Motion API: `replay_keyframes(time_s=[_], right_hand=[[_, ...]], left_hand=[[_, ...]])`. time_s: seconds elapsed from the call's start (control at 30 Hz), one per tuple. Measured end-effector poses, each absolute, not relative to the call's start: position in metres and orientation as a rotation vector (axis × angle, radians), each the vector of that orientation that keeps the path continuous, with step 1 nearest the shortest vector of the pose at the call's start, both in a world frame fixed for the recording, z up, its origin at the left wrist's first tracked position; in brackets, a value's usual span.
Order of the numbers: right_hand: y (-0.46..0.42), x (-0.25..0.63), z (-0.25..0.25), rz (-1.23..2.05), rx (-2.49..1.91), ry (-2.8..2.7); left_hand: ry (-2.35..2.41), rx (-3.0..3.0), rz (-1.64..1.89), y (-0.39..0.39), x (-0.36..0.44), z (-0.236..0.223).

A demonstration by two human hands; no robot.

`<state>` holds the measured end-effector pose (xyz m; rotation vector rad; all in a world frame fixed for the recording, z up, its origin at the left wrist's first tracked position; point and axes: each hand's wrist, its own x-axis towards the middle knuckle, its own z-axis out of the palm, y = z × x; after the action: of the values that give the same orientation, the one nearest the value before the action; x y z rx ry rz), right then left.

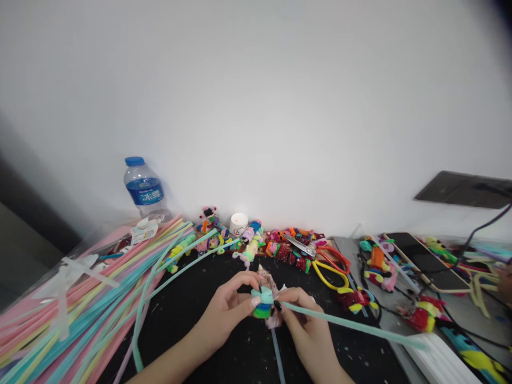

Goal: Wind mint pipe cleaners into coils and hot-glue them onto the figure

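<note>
My left hand (230, 303) pinches a small pipe-cleaner figure (263, 309) in mint, blue and green between thumb and fingers. My right hand (308, 325) is closed beside it, its thumb and finger pinching a mint pipe cleaner (360, 321) where it meets the figure. The long free end of that strand runs out to the right, over a white box. Behind and under the figure shows a mottled pinkish-brown piece (272, 282), partly hidden by my fingers. A thin translucent stick (277, 354) extends below it toward me.
Many pastel pipe cleaners (100, 298) lie at left, near a water bottle (144, 186). Finished figures (286, 250) line the wall behind. Red-and-yellow scissors (330, 266), a phone (426, 261), a black cable (472, 234) and a white box (440, 360) are at right.
</note>
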<state>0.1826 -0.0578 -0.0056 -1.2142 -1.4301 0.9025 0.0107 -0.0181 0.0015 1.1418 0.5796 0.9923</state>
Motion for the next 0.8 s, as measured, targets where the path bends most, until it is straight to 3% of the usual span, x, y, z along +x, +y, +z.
replay_keyframes(time_s=[0.17,0.8], right_hand=[[-0.057,0.182,-0.004,0.926,-1.203,-1.463],[-0.061,0.184,0.005,0.483,-1.084,-1.756]], left_hand=[[0.594,1.101,0.959,-0.017,0.011,0.002],[0.586,1.031,0.91,-0.018,0.011,0.0]])
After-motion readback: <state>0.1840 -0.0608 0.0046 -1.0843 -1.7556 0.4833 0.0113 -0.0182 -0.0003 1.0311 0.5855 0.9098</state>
